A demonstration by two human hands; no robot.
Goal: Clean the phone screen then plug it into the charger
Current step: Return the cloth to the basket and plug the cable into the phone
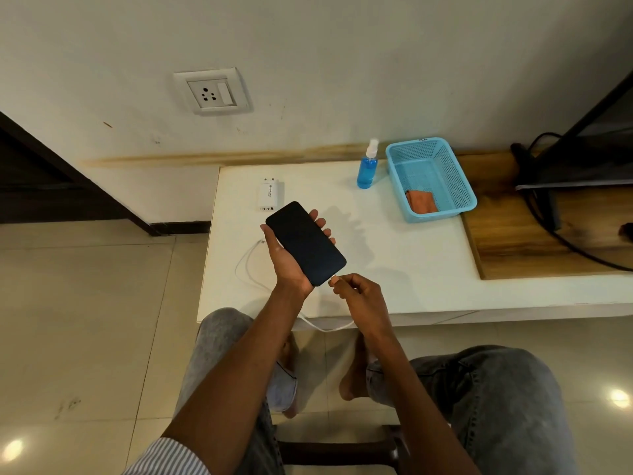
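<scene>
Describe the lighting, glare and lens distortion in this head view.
Head view: soft indoor light; bright glare spots on the floor tiles; a faint shadow of the phone on the white table; wide-angle bending tilts the wall socket and bows the table's edge; the focus is sharp at the left hand and right hand.

The phone (306,244) has a smooth, dark glass face with a dull sheen. The charger (269,195) is glossy white plastic, and the cable (247,265) is smooth white. The basket (432,177) is light blue plastic mesh; the cloth (422,201) in it is soft, matt orange. The bottle (368,166) is clear plastic holding blue liquid. The table (394,255) is matt white beside grained wood (507,234). The floor (85,303) tiles shine.
</scene>
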